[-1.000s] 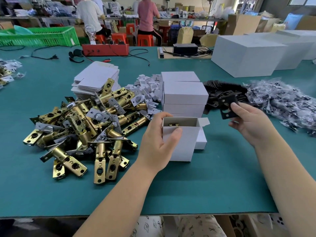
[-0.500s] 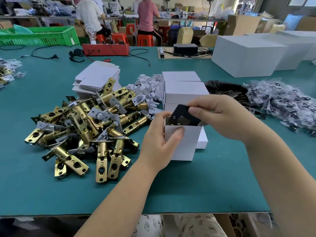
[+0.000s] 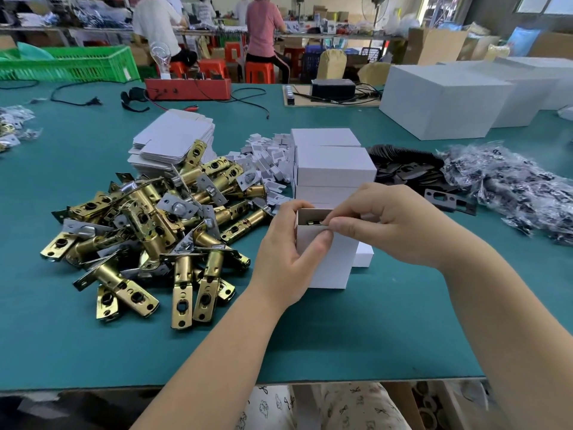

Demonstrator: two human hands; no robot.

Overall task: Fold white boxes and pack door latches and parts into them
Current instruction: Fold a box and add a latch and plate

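Honestly, the worry from where I stand is the small white box [image 3: 325, 256] standing upright on the green surface [image 3: 310, 336] with its top open. It is narrow and tall, and both hands are crowding its mouth; a push too far to one side could tip it toward the heap of brass door latches [image 3: 148, 225] just beside it, or crease the thin card at the rim. Something brass glints inside the opening, so a latch seems to be in already. If a part sits crooked on top of it, the flap may not close flat.

The left hand [image 3: 288, 259] wraps the box's near corner, thumb pressed on the front face and fingers curled round the far side, gripping it steady. The right hand [image 3: 387, 225] is bunched over the opening, its fingertips [image 3: 333, 226] drawn tight together at the front rim. Whether they pinch a part or the box edge, I cannot tell; nothing dark shows between them.

Finished white boxes [image 3: 335, 166] are stacked right behind, with black plates [image 3: 412, 172] and bagged parts [image 3: 511, 184] off to the right.
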